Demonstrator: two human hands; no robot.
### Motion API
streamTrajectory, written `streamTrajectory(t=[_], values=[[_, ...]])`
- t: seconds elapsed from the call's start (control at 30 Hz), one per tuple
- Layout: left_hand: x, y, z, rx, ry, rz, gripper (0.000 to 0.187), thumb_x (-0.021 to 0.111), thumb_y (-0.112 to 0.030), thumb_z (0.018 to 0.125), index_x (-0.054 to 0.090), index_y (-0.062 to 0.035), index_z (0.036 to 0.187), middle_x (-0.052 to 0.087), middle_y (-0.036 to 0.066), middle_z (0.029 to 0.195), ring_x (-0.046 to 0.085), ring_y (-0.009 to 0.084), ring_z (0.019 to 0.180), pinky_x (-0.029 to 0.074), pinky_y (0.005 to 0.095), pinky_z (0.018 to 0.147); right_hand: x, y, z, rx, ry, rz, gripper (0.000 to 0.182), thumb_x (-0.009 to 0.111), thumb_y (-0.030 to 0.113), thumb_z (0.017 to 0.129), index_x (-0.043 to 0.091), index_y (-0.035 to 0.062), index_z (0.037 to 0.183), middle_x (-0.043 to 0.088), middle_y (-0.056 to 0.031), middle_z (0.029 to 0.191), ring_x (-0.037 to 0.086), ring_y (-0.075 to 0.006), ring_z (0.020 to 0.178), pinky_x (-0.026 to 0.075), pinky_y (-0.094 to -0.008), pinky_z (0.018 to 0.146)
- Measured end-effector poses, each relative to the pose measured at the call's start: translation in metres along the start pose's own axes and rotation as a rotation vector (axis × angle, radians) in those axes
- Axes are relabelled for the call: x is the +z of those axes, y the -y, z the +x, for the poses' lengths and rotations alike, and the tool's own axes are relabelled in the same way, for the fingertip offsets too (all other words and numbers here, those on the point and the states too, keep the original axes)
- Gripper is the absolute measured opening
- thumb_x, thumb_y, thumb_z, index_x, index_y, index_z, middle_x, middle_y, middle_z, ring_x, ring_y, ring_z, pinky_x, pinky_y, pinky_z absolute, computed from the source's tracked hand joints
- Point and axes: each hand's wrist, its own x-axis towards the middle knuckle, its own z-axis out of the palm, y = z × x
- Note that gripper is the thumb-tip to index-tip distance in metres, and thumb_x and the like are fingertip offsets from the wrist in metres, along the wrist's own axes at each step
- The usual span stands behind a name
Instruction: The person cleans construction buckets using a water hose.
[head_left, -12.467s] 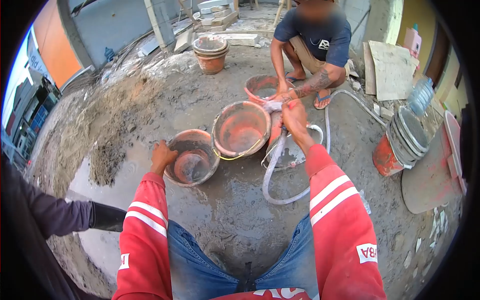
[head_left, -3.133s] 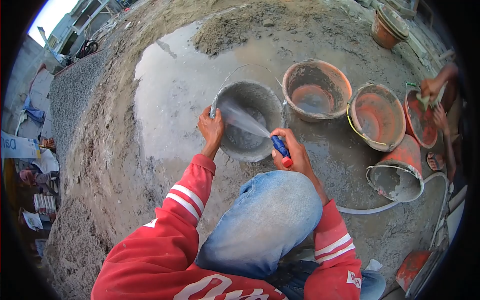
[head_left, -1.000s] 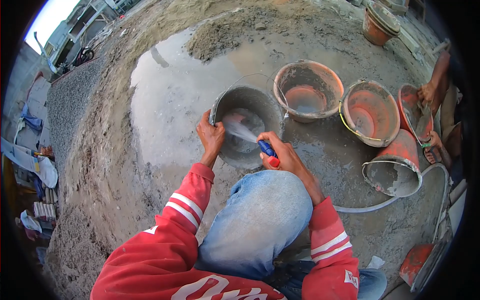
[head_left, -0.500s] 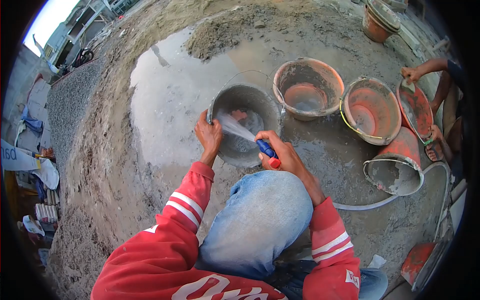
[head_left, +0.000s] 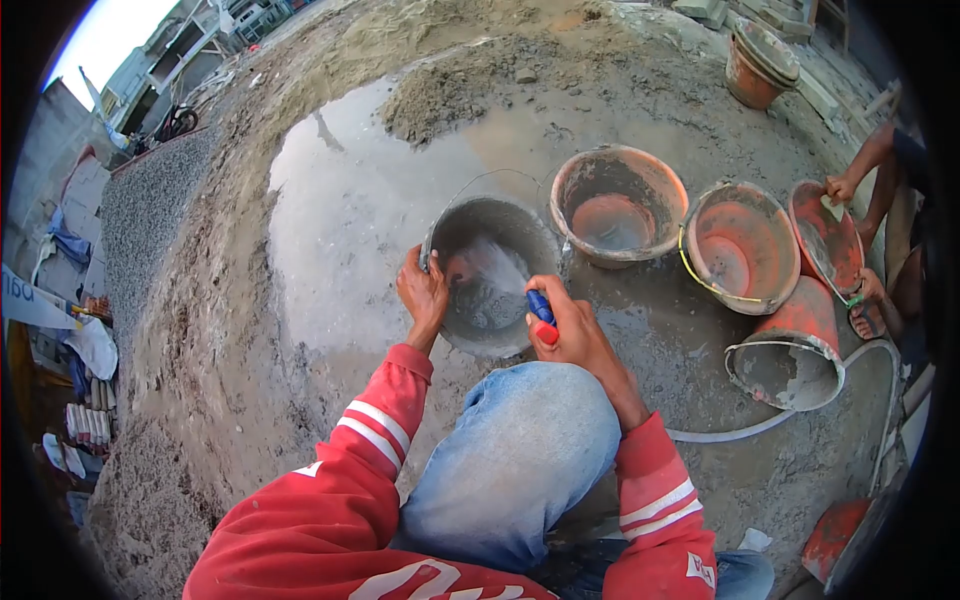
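Observation:
A grey, mortar-stained bucket (head_left: pixel 468 222) sits in front of my bent knee, its mouth facing me. My left hand (head_left: pixel 424 297) is closed on its left rim, the thumb bent over the edge. In my right hand (head_left: pixel 574 335) is a blue and red hose nozzle (head_left: pixel 541 306), held over the bucket's right side. White water (head_left: pixel 496 264) sprays from it into the bucket, where murky water and a reddish patch show at the bottom. The bucket's wire handle lies back behind the far rim.
To the right stand an orange bucket (head_left: pixel 664 190), another with a yellow handle (head_left: pixel 722 205), and one tipped over (head_left: pixel 812 322). A co-worker's hand (head_left: pixel 841 187) scrubs a tilted bucket (head_left: pixel 812 212). A pale hose (head_left: pixel 735 434) crosses the wet ground. A puddle (head_left: pixel 330 220) spreads left.
The spray has swung from the bucket's left side towards its far middle as my right hand turned the nozzle. The view has tilted slightly up. The co-worker's scrubbing hand has shifted right.

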Motion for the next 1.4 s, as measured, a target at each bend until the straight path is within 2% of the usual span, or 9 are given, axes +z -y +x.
streamTrajectory(t=[0.47,0.53,0.73,0.87,0.93,1.0,1.13,1.3,1.4], values=[[0.000,0.003,-0.003,-0.043,0.039,0.014,0.036,0.061,-0.015,0.084,0.065,-0.0001,0.116,0.069,0.027,0.100,0.066,0.0453,0.093,0.051,0.0490,0.083,0.009,-0.009,-0.005,0.004,0.072,0.055,0.030,0.061,0.013,0.091,0.048,0.0059,0.117,0.057,-0.0195,0.076,0.060,-0.0348,0.066,0.048,-0.0425,0.066],[0.004,0.015,-0.001,-0.103,0.002,0.023,0.038,0.060,-0.012,0.079,0.065,-0.0031,0.116,0.069,0.026,0.094,0.067,0.0447,0.091,0.050,0.0511,0.082,0.014,-0.017,-0.003,-0.001,0.085,0.044,0.028,0.060,0.012,0.093,0.049,0.0056,0.117,0.053,-0.0178,0.072,0.052,-0.0238,0.062,0.045,-0.0388,0.061],[0.021,0.080,0.009,-0.315,0.003,0.022,0.047,0.061,-0.009,0.076,0.062,0.0030,0.121,0.068,0.029,0.109,0.065,0.0446,0.104,0.051,0.0484,0.086,0.017,-0.018,-0.005,0.005,0.090,0.056,0.030,0.061,0.016,0.093,0.047,0.0064,0.118,0.055,-0.0183,0.074,0.059,-0.0325,0.065,0.045,-0.0418,0.064],[-0.002,0.064,0.003,-0.234,0.020,0.186,0.050,0.063,-0.010,0.076,0.060,0.0044,0.124,0.067,0.026,0.115,0.065,0.0427,0.105,0.050,0.0449,0.089,0.018,-0.011,-0.011,-0.056,0.148,0.063,0.034,0.064,0.014,0.091,0.047,0.0059,0.119,0.060,-0.0190,0.080,0.061,-0.0354,0.072,0.047,-0.0438,0.070],[-0.031,0.004,-0.011,0.141,-0.250,0.214,0.053,0.063,-0.010,0.078,0.058,0.0008,0.129,0.067,0.023,0.113,0.064,0.0380,0.102,0.049,0.0421,0.091,0.024,-0.015,-0.008,-0.017,0.062,0.057,0.036,0.065,0.014,0.090,0.047,0.0073,0.121,0.063,-0.0211,0.086,0.064,-0.0399,0.081,0.048,-0.0446,0.073],[-0.027,-0.009,-0.017,0.266,-0.067,-0.112,0.041,0.061,-0.009,0.084,0.063,-0.0003,0.123,0.069,0.019,0.101,0.066,0.0317,0.090,0.051,0.0393,0.085,0.030,-0.025,-0.004,-0.028,0.097,-0.043,0.039,0.064,0.013,0.090,0.045,0.0043,0.123,0.062,-0.0250,0.082,0.066,-0.0409,0.078,0.048,-0.0454,0.071],[0.024,-0.015,-0.040,-0.305,0.645,-0.720,0.018,0.061,-0.008,0.092,0.074,-0.0003,0.101,0.072,0.009,0.088,0.067,0.0194,0.076,0.054,0.0338,0.071,0.040,-0.034,0.002,0.071,0.078,-0.068,0.041,0.065,0.014,0.089,0.045,0.0037,0.123,0.063,-0.0243,0.082,0.065,-0.0425,0.077,0.048,-0.0460,0.070],[0.035,-0.036,-0.049,-0.678,0.723,-1.013,0.020,0.067,-0.018,0.092,0.075,-0.0002,0.093,0.071,0.011,0.083,0.063,0.0144,0.068,0.050,0.0309,0.062,0.054,-0.060,0.009,0.127,0.006,-0.053,0.040,0.070,0.013,0.084,0.051,0.0036,0.118,0.068,-0.0233,0.087,0.069,-0.0425,0.084,0.051,-0.0473,0.074],[0.018,-0.042,-0.037,-0.467,0.715,-0.594,0.028,0.074,-0.029,0.088,0.075,-0.0018,0.087,0.069,0.007,0.075,0.061,0.0135,0.065,0.049,0.0325,0.057,0.055,-0.075,0.011,0.079,-0.048,-0.054,0.034,0.070,0.012,0.084,0.057,0.0025,0.114,0.070,-0.0223,0.087,0.070,-0.0355,0.079,0.053,-0.0426,0.069]])
